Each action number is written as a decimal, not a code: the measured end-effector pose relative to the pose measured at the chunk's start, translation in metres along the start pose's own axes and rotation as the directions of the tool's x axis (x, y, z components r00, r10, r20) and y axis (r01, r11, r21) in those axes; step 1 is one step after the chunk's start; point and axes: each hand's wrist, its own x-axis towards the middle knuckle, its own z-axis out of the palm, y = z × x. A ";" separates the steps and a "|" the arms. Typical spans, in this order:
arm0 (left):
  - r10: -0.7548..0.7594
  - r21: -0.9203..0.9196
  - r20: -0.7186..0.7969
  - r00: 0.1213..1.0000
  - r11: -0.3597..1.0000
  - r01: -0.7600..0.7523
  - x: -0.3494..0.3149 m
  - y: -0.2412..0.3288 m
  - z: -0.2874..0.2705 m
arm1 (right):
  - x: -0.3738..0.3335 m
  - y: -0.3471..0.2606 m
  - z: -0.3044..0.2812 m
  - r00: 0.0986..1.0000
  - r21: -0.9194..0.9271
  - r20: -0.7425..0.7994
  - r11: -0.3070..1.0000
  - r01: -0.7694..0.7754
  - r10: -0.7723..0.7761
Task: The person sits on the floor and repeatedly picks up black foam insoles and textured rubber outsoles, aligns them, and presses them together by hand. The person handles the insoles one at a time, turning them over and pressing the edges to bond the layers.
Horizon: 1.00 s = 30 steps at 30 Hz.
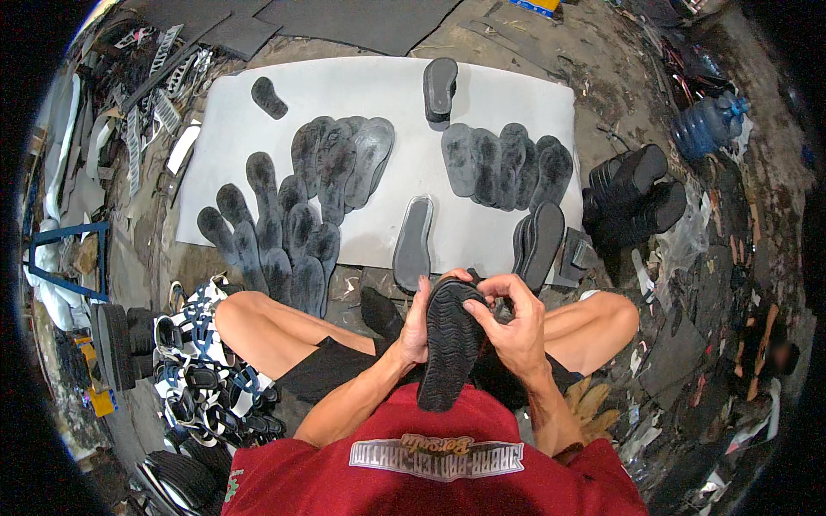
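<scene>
I hold a black sandal sole (447, 353) with a wavy tread between both hands, close to my chest. The tread faces up and its far end points away from me. My left hand (416, 327) grips its left edge, with fingers reaching behind the far end. At the far right edge, my right hand (519, 322) pinches with the thumb on the tread; the fingers are partly hidden behind. Just beyond my hands, a grey sole (413, 245) with a pale rim lies on a white sheet (361, 77). A leaning stack of dark soles (542, 245) is beyond my right hand.
Overlapping dark soles (331, 163) spread over the sheet's left half, with another row (508, 168) at right. Piled sandal straps (206, 387) sit beside my left knee. Bundled black soles (637, 189) and a blue water bottle (710, 125) stand at right. Scraps litter the floor.
</scene>
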 end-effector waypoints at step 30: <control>0.743 0.996 0.042 0.668 0.019 -0.084 0.008 0.069 0.062 | 0.028 -0.023 0.051 0.992 0.070 0.010 0.990 0.123 -0.124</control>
